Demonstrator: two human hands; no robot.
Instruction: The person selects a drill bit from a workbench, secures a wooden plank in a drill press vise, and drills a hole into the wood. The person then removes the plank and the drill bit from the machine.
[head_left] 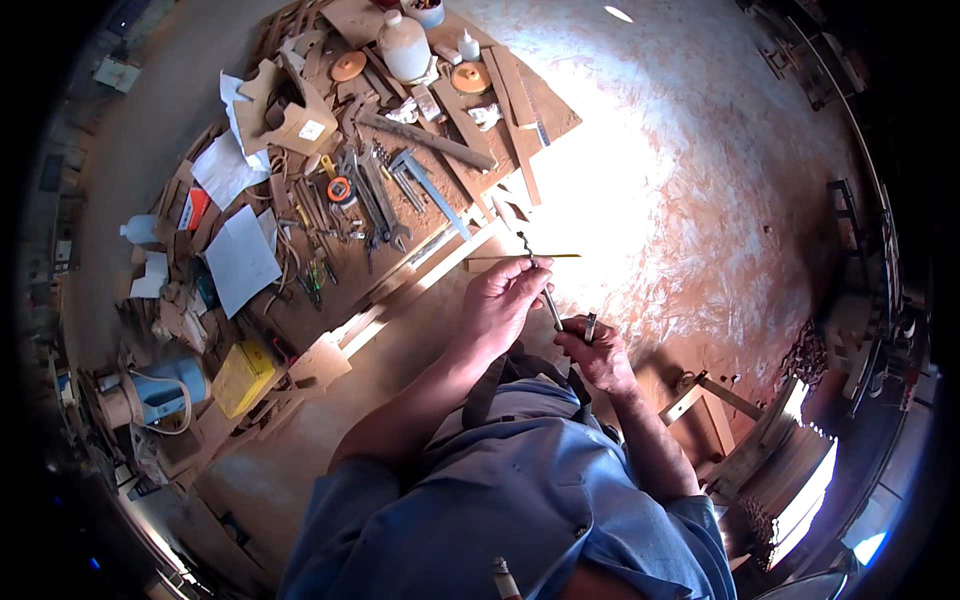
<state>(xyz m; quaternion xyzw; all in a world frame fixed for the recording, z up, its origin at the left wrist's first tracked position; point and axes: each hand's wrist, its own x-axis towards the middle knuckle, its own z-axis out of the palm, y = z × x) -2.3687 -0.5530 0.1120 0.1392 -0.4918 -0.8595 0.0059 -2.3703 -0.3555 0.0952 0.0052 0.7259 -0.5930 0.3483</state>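
My left hand (505, 300) pinches a long twisted auger bit (538, 280) near its upper part, fingers closed round the shaft. My right hand (597, 352) grips the lower end of the same bit together with a small dark tool, held close to my chest. The bit's tip points up toward a thin yellow pencil (548, 257) lying on a wooden strip (500, 262). Both hands hover above the floor, right of the cluttered workbench (300, 330).
The workbench holds wrenches (385, 195), a tape measure (340, 188), papers (240, 260), a white jug (404, 45), a yellow box (242, 375), a cardboard box (290, 105) and wood offcuts. Long wooden slats (420, 275) lie along its edge. Sunlit dusty floor (700, 180) spreads right; timber pieces (715, 420) lie lower right.
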